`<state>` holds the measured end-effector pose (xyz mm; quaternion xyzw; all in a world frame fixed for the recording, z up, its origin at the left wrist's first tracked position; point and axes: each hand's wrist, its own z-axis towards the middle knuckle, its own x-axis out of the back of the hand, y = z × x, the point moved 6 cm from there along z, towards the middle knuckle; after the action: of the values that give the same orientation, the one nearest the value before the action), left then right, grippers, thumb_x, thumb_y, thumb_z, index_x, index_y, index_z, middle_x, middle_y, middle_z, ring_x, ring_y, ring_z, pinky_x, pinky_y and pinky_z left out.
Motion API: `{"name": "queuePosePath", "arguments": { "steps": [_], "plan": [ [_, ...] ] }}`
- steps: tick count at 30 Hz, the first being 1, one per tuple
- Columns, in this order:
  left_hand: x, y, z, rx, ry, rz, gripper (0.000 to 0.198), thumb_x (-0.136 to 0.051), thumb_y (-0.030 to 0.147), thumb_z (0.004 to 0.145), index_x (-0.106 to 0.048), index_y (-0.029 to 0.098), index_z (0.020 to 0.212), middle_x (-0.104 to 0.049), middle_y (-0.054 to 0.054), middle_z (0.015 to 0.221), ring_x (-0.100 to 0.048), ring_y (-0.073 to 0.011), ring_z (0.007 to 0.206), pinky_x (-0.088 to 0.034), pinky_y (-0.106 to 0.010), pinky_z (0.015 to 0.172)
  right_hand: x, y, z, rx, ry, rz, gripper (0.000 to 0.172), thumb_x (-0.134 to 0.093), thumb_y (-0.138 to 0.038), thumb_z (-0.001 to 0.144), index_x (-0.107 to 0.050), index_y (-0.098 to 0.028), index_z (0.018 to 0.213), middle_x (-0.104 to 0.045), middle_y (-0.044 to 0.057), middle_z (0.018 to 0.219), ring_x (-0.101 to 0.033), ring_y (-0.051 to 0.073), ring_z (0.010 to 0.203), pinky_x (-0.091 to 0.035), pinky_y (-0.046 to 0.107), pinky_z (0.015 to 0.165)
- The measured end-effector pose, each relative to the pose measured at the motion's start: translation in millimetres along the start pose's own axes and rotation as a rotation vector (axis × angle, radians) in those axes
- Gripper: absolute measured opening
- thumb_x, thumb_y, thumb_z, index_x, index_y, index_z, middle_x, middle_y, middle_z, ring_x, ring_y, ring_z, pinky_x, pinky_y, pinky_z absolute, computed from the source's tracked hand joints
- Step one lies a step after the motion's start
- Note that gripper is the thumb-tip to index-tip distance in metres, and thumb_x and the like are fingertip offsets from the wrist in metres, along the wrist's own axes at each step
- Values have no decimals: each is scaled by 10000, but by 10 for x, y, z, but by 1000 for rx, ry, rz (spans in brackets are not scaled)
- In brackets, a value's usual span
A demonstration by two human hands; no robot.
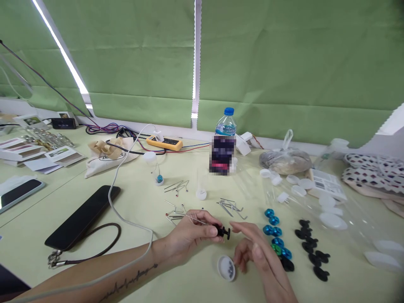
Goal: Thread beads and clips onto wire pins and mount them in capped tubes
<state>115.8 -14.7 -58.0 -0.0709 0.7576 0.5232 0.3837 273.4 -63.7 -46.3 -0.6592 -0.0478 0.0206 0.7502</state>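
Pale table (142, 210), cluttered. Water bottle (226, 126) at the back, blue cap on, water inside. Tied plastic bag (285, 160) to its right, brownish contents, cannot tell what. Black phone (83, 216) lies flat on the left. Left hand (189, 233) pinches a small black piece (222, 232) at its fingertips, just above the table. Right hand (254, 250) loose, grasping nothing, forefinger stretched toward the piece. White cap (226, 268) below the hands, small dark bits in it.
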Motion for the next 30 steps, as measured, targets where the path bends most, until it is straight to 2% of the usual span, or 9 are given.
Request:
{"name": "queuePosePath", "arguments": {
  "steps": [3,7,11,14,19,25,27,30],
  "plan": [
    [-6,5,-2,-2,0,1,148,-831,110,668,-734,106,780,-740,-68,776,-691,-139,652,-526,-252,698,-6,13,1,-11,-25,1,442,-338,-522,984,-640,-262,1176,-560,89,1066,-602,159,628,-471,282,495],
    [-8,4,-2,-1,6,-3,153,-836,113,663,-735,104,777,-740,-68,777,-687,-129,643,-527,-245,698,-2,14,2,-9,-27,10,413,-339,-489,994,-578,-286,1263,-529,89,1146,-613,151,644,-469,279,507],
    [-5,-2,1,10,10,-6,164,-843,111,650,-736,104,774,-744,-70,783,-692,-132,649,-530,-243,697,-16,25,1,-3,-36,29,416,-350,-508,986,-627,-278,1194,-552,81,1069,-593,145,612,-452,271,491],
    [-6,5,9,12,10,-7,169,-845,116,649,-740,104,782,-744,-67,772,-690,-127,636,-532,-240,696,-6,38,3,-15,-4,38,423,-361,-515,981,-597,-285,1246,-550,90,1102,-597,147,616,-455,277,496],
    [-14,11,11,7,3,-6,160,-841,113,654,-743,101,779,-747,-76,760,-693,-134,642,-533,-239,689,-29,29,4,-14,-44,45,421,-354,-512,982,-630,-277,1197,-564,85,1054,-592,152,616,-445,281,504],
    [-10,-1,5,11,9,-10,167,-845,120,649,-740,103,777,-746,-69,786,-698,-136,648,-538,-248,702,-50,-31,-26,-37,-36,35,415,-354,-530,983,-494,-362,1336,-508,64,1175,-603,142,643,-448,284,528],
    [-14,-3,10,11,7,-9,171,-849,124,642,-736,101,767,-747,-74,782,-698,-138,642,-536,-247,698,-68,-37,-38,-31,-64,30,435,-361,-537,981,-472,-344,1355,-564,66,1101,-591,149,634,-449,289,544],
    [-18,-6,18,2,7,-13,167,-847,122,644,-731,102,762,-751,-84,774,-696,-134,643,-528,-239,693,-88,5,-50,-47,-126,20,499,-347,-552,982,-411,-284,1398,-638,36,785,-565,182,613,-447,300,570]
  ]
}}
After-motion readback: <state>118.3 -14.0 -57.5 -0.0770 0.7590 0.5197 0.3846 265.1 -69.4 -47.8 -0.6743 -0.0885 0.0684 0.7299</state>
